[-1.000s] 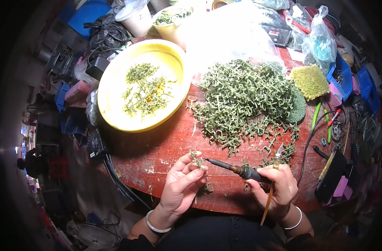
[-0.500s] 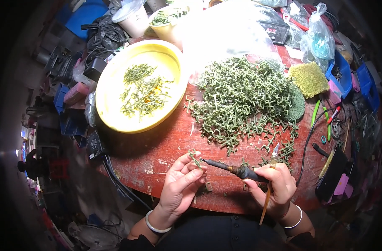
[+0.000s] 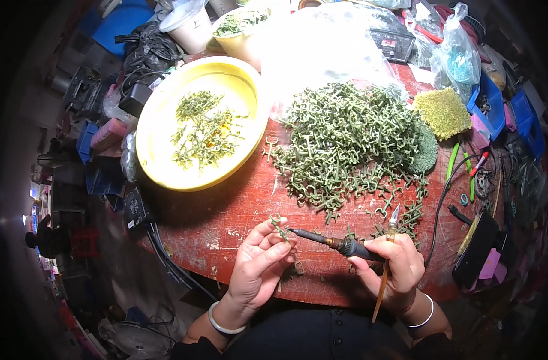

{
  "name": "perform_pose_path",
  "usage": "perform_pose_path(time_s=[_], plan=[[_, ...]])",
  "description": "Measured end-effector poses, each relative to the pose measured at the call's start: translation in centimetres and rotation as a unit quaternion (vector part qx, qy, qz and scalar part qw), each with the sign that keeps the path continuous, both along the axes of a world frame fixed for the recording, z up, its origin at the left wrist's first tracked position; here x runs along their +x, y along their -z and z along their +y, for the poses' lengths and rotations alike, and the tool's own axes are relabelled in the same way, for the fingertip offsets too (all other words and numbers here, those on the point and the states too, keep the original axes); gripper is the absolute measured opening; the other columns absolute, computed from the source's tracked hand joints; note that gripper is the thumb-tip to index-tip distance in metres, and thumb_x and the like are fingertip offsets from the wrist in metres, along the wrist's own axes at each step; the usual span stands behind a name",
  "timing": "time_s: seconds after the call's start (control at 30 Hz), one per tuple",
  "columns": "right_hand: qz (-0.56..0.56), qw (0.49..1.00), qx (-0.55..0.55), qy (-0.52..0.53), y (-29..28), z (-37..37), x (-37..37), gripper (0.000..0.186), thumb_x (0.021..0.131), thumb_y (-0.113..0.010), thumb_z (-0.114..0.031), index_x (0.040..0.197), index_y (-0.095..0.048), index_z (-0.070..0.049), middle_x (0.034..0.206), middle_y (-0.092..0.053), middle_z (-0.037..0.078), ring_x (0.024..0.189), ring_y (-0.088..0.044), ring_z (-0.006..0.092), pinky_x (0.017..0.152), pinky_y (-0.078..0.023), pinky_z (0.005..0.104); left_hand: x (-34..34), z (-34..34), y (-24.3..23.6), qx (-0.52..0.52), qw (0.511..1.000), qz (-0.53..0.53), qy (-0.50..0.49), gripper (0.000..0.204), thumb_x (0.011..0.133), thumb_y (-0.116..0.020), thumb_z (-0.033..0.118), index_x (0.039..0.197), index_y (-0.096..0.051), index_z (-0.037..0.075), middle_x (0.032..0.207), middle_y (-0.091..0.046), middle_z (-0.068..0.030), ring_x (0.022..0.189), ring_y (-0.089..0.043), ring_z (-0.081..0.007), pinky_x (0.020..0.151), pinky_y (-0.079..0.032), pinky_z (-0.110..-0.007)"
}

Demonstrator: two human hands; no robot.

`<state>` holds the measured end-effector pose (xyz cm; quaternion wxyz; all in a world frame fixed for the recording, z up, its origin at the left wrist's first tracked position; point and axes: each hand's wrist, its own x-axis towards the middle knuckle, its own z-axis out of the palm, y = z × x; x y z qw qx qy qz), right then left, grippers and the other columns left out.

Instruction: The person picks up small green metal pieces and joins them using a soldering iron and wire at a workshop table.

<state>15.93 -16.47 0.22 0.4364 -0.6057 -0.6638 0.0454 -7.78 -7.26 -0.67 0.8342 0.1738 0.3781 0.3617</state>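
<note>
Between the fingertips of my left hand [image 3: 261, 264] is pinched a small green wax piece [image 3: 279, 228], thin and branched. My right hand [image 3: 399, 267] grips a black soldering-iron-like hot pen [image 3: 353, 247] by its handle, the tip touching or almost touching the green piece. The same hand also holds a slim brown-handled knife [image 3: 381, 294] with a pointed blade, upright between the fingers. Beyond both hands lies a big heap of similar green pieces [image 3: 346, 138] on the red table.
At left a yellow basin [image 3: 143, 153] holds more green pieces. To the right are a yellow-green sponge-like block [image 3: 443, 114], green-handled tools [image 3: 452, 162], a black cable [image 3: 440, 219] and blue bins [image 3: 491, 105]. A box with a red display [image 3: 391, 43] stands at the back. Worn red tabletop [image 3: 214, 222] curves near me.
</note>
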Motion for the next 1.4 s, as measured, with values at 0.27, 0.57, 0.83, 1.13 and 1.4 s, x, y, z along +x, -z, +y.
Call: perform_pose_path(time_s=[0.27, 0.57, 0.83, 1.13, 1.4], plan=[[0.005, 1.000, 0.000, 0.014, -0.3, 0.0, 0.2, 0.038, 0.078, -0.092, -0.013, 0.105, -0.069, -0.001, 0.083, -0.066, 0.010, 0.065, -0.064, 0.0226, 0.054, -0.052, 0.0327, 0.4, 0.4, 0.4, -0.003, 1.000, -0.015, 0.000, 0.047, 0.096, -0.066, -0.008, 0.140, -0.056, 0.003, 0.110, -0.070, -0.0100, 0.096, -0.067, -0.0163, 0.084, -0.056, -0.029], [0.075, 0.974, 0.058, 0.206, -4.9, -1.7, 2.2, 0.036, 0.088, -0.080, 0.001, 0.121, -0.067, 0.001, 0.099, -0.069, 0.014, 0.078, -0.066, 0.0219, 0.067, -0.054, 0.0317, 3.5, 4.5, -3.5, 0.128, 0.986, 0.029, 0.102, 0.047, 0.091, -0.070, -0.011, 0.135, -0.057, -0.003, 0.096, -0.069, -0.0070, 0.086, -0.069, -0.0140, 0.079, -0.057, -0.026], [0.123, 0.896, 0.018, 0.427, -1.3, -6.5, 12.9, 0.033, 0.107, -0.052, -0.002, 0.139, -0.051, 0.007, 0.094, -0.062, 0.009, 0.070, -0.061, 0.0105, 0.063, -0.056, 0.0258, 7.9, 7.4, -2.5, 0.206, 0.952, 0.020, 0.225, 0.048, 0.089, -0.072, -0.011, 0.135, -0.058, -0.005, 0.089, -0.066, -0.0057, 0.082, -0.066, -0.0142, 0.082, -0.058, -0.028], [0.062, 0.872, -0.118, 0.471, 0.6, -7.0, 14.4, 0.024, 0.106, -0.058, -0.008, 0.126, -0.062, 0.003, 0.094, -0.064, 0.015, 0.070, -0.068, 0.0224, 0.060, -0.055, 0.0361, 6.8, 8.1, -1.1, 0.186, 0.952, -0.015, 0.244, 0.047, 0.092, -0.075, -0.006, 0.136, -0.060, -0.002, 0.097, -0.071, -0.0073, 0.088, -0.069, -0.0152, 0.087, -0.058, -0.029], [-0.147, 0.897, -0.007, 0.418, -3.9, -3.2, 10.5, 0.011, 0.101, -0.065, -0.004, 0.109, -0.071, 0.000, 0.098, -0.068, 0.016, 0.087, -0.067, 0.0338, 0.076, -0.055, 0.0397, 7.0, 7.7, 0.1, 0.227, 0.935, -0.007, 0.272, 0.045, 0.093, -0.075, -0.006, 0.136, -0.061, 0.000, 0.103, -0.073, -0.0065, 0.098, -0.070, -0.0132, 0.090, -0.057, -0.028]])
